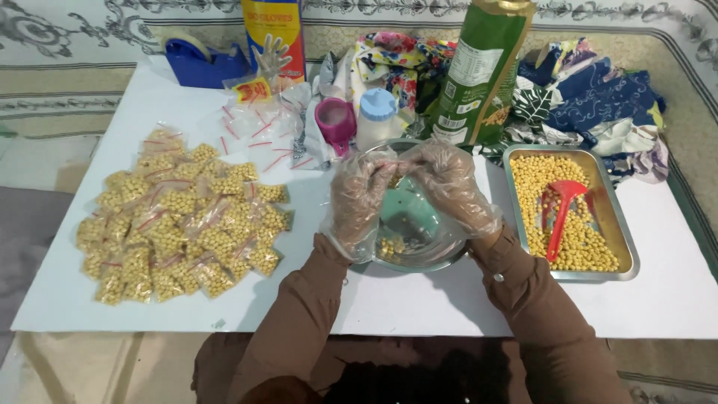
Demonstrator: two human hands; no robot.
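Small clear bag [395,169] sits just above centre of the frame, pinched between the fingertips of both gloved hands; it is mostly hidden by the fingers, so its long axis and which way its mouth faces cannot be told, though a few yellow beads show inside it. Left hand [359,200] and right hand [452,191], both in loose transparent plastic gloves, close on the bag from either side, fingers curled narrow and meeting at the top, wrists angled in from the lower frame in brown sleeves. Directly below the hands lies a glass bowl [419,251] with a handful of yellow beads at its bottom. To the right of the bowl stands a rectangular metal tray [624,239] full of the same yellow beads, a red scoop [562,206] lying in it. On the left of the frame a heap of filled little bags with red seal strips [183,221] spreads over the white table [419,307]. Toward the upper frame are empty bags [254,123], a pink funnel [335,120], a small white bottle with a blue cap [376,116], a tall green packet [482,71], a blue tape dispenser [202,63], a box of gloves [274,37] and patterned cloths [591,97]. Patterned carpet [60,90] surrounds the table.
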